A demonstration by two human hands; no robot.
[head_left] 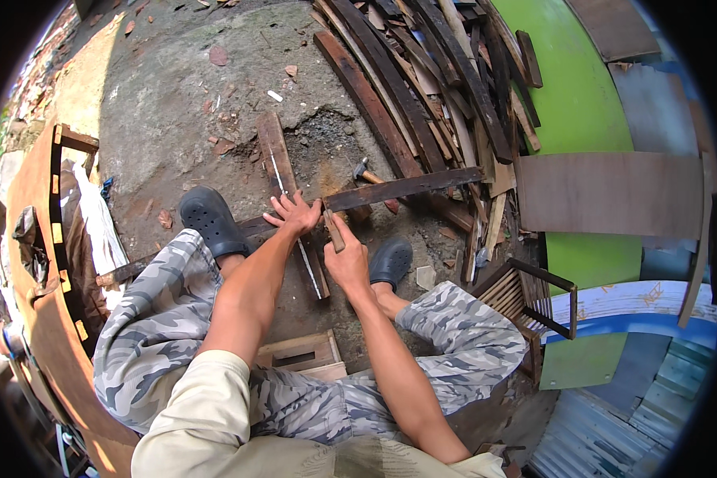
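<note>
My left hand lies flat, fingers spread, on a brown plank that runs away from me across the ground. A thin pale strip runs along this plank. My right hand grips a short wooden handle just right of the left hand. A long dark slat reaches from beside that handle out to the right; whether the two are joined I cannot tell. A hammer lies behind the slat.
My feet in dark clogs rest either side of the plank. A pile of dark slats lies ahead on the right. A wooden box is under me, a slatted wooden frame and a brown panel to the right.
</note>
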